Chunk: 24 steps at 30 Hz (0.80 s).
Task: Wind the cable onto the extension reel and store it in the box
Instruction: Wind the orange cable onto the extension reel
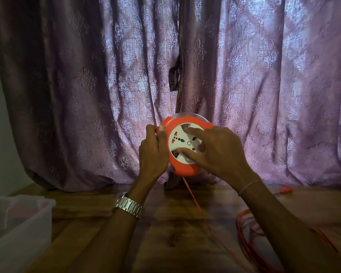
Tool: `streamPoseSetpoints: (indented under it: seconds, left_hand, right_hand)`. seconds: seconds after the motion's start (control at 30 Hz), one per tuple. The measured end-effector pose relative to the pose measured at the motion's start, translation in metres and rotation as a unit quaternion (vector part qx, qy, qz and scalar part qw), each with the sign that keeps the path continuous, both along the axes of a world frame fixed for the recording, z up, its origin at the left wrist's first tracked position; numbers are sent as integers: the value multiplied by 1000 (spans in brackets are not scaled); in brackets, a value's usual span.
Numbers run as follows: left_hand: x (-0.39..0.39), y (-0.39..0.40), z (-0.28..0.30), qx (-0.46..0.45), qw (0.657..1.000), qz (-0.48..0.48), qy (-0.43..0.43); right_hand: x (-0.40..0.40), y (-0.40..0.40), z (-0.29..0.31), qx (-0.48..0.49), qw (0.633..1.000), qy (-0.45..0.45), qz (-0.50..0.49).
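Glossy plastic reel (pixel 185 170), wooden table (pixel 165 243)

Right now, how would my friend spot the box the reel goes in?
Start at the purple curtain and come down to the wooden table in front of it. Follow the table to its left end, below the wrist with the watch. The box sits there: see-through, frosty plastic, squarish, unlike the round orange reel and orange cable.
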<state>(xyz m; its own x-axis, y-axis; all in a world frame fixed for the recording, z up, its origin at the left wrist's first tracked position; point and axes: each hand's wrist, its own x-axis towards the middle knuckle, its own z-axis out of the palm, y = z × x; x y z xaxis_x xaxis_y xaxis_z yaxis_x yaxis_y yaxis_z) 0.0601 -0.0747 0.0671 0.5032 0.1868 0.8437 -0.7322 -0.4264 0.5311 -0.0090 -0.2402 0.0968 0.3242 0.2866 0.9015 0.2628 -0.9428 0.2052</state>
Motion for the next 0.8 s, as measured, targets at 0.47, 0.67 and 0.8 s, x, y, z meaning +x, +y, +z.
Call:
streamPoseSetpoints:
  seconds: [0.47, 0.67, 0.8]
  left_hand:
    - [2, 3, 1, 6, 1000, 12, -7]
    - [-2, 1, 2, 7, 1000, 10, -14]
    - [-3, 0, 2, -1, 1000, 8, -14]
  right_hand:
    - [-9, 1, 9, -139, 977, 160, 14]
    - [-6, 0, 7, -128, 984, 118, -32]
    - [-3, -1, -1, -93, 993, 63, -40]
